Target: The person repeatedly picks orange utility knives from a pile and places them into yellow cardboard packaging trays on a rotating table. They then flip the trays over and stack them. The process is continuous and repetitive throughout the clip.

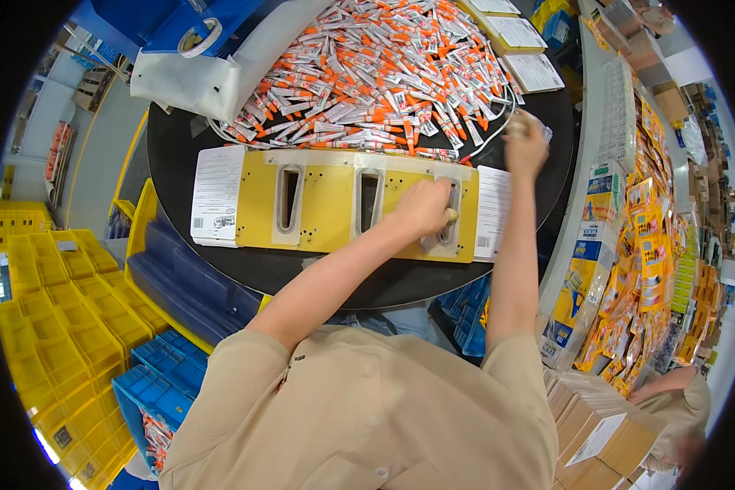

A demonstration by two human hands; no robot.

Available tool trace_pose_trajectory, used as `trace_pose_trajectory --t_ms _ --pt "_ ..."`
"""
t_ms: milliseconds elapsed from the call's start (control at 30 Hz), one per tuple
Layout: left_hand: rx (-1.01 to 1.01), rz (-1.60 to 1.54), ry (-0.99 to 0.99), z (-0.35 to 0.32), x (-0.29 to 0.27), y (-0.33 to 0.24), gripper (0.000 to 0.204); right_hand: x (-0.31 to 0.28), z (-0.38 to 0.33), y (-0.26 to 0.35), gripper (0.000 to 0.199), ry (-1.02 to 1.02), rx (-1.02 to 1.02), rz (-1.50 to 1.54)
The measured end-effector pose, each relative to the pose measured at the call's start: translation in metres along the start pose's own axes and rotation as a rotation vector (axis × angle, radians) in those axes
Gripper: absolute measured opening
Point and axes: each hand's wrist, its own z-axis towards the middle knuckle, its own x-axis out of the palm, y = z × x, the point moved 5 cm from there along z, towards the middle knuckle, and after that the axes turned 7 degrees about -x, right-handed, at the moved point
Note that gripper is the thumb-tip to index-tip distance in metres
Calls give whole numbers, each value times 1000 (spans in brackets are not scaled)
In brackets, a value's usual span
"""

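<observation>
A yellow jig board [327, 233] with three upright slots lies on a round black table [384, 282]. My left hand [421, 209] is curled into a fist over the right-hand slot [449, 233], thumb at its edge; what lies under it is hidden. My right hand [524, 140] is blurred at the near right edge of a big heap of small white-and-orange tubes [384, 73], its fingers closed around what looks like one small tube. The left slot [288, 200] and middle slot [369, 200] are open and dark.
White printed cards lie at the jig's left end [217, 193] and right end [492, 211]. A white bag [196, 77] and a tape roll [200, 37] sit far left. Yellow bins [65, 310] and blue crates [171, 376] stand left; packaged cards [637, 253], cardboard boxes [596, 425] and another person [679, 400] are right.
</observation>
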Motion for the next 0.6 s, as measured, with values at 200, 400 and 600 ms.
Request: trace_pose_trajectory --t_ms 200,400,600 --pt "-44 248 -45 19 -5 -10 54 83 -7 3 20 411 -175 -300" --pt "-24 170 -101 -2 -29 3 61 -14 -40 72 15 312 -226 147" --pt "18 -270 46 -34 -65 48 33 -43 -145 128 34 647 -662 -31"
